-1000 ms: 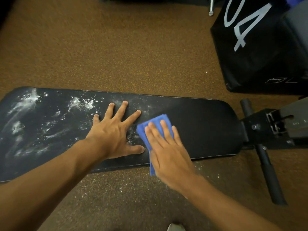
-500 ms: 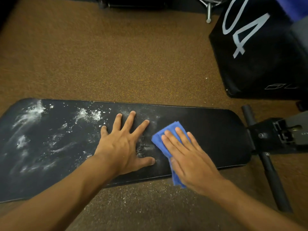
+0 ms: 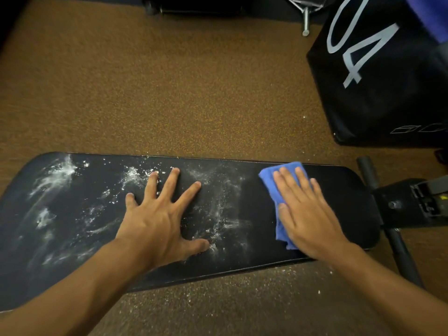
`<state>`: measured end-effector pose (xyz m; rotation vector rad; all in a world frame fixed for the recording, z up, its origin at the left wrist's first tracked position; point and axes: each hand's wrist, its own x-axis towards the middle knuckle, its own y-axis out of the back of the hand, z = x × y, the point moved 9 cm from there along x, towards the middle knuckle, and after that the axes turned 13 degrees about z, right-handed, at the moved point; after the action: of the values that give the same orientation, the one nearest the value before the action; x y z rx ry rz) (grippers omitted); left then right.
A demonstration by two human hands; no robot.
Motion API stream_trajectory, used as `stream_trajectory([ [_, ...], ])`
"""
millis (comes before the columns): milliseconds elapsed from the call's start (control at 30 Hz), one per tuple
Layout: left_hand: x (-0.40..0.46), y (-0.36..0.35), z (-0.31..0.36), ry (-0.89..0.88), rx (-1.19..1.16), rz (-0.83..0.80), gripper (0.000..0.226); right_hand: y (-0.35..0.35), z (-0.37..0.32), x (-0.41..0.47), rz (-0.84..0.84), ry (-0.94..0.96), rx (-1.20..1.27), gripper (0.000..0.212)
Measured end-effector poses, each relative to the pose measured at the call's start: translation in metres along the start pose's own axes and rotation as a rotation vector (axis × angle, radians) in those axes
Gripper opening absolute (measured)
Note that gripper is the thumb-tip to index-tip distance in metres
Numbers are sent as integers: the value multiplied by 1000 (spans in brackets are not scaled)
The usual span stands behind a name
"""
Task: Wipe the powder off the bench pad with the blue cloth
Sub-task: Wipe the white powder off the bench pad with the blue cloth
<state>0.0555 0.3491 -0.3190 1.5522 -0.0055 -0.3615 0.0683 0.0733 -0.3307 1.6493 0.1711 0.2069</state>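
The bench pad (image 3: 254,238) runs off the left edge, white powder (image 3: 58,175) smeared there. Left hand (image 3: 160,219) lies splayed flat mid-pad, holding nothing. Right hand (image 3: 308,214), fingers straight, presses the half-hidden blue cloth (image 3: 269,175) near the pad's right end.

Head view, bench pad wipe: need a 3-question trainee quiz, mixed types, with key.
1. True or false: the right hand presses the blue cloth flat on the bench pad.
2. Which hand rests spread on the pad with no cloth?
A. left hand
B. right hand
3. Fill in: most of the white powder lies toward the pad's ___ end in this view.

Key: 1 true; 2 A; 3 left.
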Motion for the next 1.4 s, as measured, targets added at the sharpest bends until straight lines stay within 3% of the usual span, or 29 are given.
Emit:
stream_trajectory([
  [67, 0, -1, 0, 4, 9, -5, 120, -1, 11, 26, 45, -174, -30, 70],
  [133, -1, -1, 1, 5, 19, -1, 120, -1, -16, 56, 88, -220, -22, 74],
  [233, -1, -2, -1, 11, 15, 2, 120, -8, -73, 55, 73, 12, -8, 69],
  [333, -2, 0, 0, 9, 3, -6, 120, -4, -66, 11, -6, 169, 39, 65],
  [433, -2, -1, 1, 4, 4, -21, 119, -1, -28, 25, 15, 21, 9, 67],
  [533, -1, -2, 1, 4, 4, -22, 119, -3, -48, 64, 75, -127, 20, 71],
  [633, -1, -4, 0, 11, 4, -18, 120, -6, -84, 42, 45, 119, 39, 66],
  [700, -1, -3, 1, 11, 3, -27, 119, -2, -74, 14, -28, 224, 51, 64],
  [833, -1, -2, 2, 3, 5, -38, 119, -4, -31, 46, 24, -27, -15, 71],
  [900, -1, -4, 1, 4, 6, -34, 119, -6, -51, 73, 66, -130, -4, 77],
  [1000, -2, -5, 0, 7, 7, -24, 120, -9, -93, 59, 50, 71, 30, 69],
  [1100, -1, -3, 0, 10, -2, -22, 119, -2, -74, 17, -10, 185, 58, 65],
  [1200, 0, -3, 2, -1, -1, -23, 119, -3, -35, 43, 15, 1, 7, 70],
  [1300, 0, -5, 1, -1, 10, -20, 119, -7, -65, 84, 49, -138, 16, 79],
  [1400, 0, -5, 1, 10, 13, -20, 120, -11, -108, 58, 34, 117, 25, 68],
])
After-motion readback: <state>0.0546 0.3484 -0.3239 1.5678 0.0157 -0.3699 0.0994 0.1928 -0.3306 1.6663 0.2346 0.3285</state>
